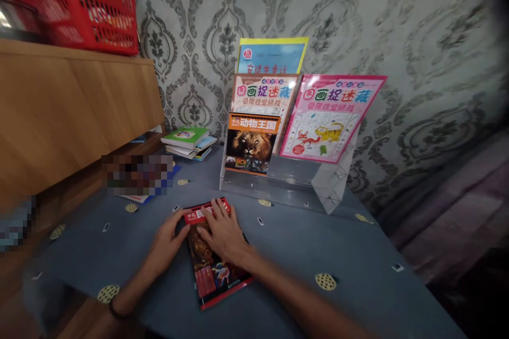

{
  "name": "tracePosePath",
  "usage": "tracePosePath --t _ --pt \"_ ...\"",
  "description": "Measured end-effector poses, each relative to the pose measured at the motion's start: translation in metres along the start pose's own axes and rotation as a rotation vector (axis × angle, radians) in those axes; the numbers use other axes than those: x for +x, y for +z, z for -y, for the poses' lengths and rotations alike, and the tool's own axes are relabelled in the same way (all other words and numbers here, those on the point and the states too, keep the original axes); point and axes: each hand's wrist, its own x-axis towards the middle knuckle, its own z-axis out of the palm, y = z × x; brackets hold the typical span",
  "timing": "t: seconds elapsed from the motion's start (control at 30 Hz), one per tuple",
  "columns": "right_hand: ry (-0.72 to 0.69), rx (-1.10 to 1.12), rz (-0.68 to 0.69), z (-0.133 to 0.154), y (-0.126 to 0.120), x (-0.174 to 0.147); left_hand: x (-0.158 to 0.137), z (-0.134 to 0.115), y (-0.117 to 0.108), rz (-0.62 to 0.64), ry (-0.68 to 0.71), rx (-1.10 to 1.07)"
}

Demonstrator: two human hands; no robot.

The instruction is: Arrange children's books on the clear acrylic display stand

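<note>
A children's book (207, 280) with a dark cover and red title band lies face up on the cloth-covered table, slightly turned. My right hand (222, 230) rests on its upper part, palm down with fingers stretched out, hiding some of the title and picture. At the upper left edge of the book is my left hand (169, 241), its thumb over the cover and apart from the forefinger, which reaches the top corner; its other fingers are mostly hidden. A dark band circles the left wrist.
Behind the book stands a clear display rack (294, 172) with a lion-cover book (252, 143), a pink-bordered book (330, 119) and others. Several stacked books (186, 140) and a blurred-out book (139, 177) lie left. A red basket (99, 8) tops the wooden cabinet (79, 111).
</note>
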Motion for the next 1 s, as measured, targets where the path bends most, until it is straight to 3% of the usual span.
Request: tracePosePath --t 0.17,0.27,0.37,0.47,0.63,0.87,1.0 --pt "0.059 0.1 -0.08 -0.017 0.015 0.004 -0.007 -0.014 0.013 -0.194 -0.378 -0.67" --pt "0.057 0.206 -0.213 -0.032 0.033 0.009 -0.012 -0.025 0.02 -0.058 -0.494 -0.868" --pt "0.05 0.343 -0.328 -0.043 0.046 0.012 -0.013 -0.035 0.02 0.097 -0.476 -0.963" --pt "0.111 0.484 -0.37 -0.048 0.044 0.015 -0.009 -0.041 0.018 0.129 -0.469 -1.062" --pt "0.277 0.755 -0.394 -0.052 0.021 0.014 -0.001 -0.045 0.019 0.16 -0.456 -1.156" --pt "0.473 1.283 -0.264 -0.039 -0.004 -0.003 0.011 -0.051 0.014 0.172 -0.422 -1.134" --pt "0.391 1.308 -0.269 -0.038 -0.023 -0.002 0.025 -0.059 0.006 0.22 -0.36 -1.118"
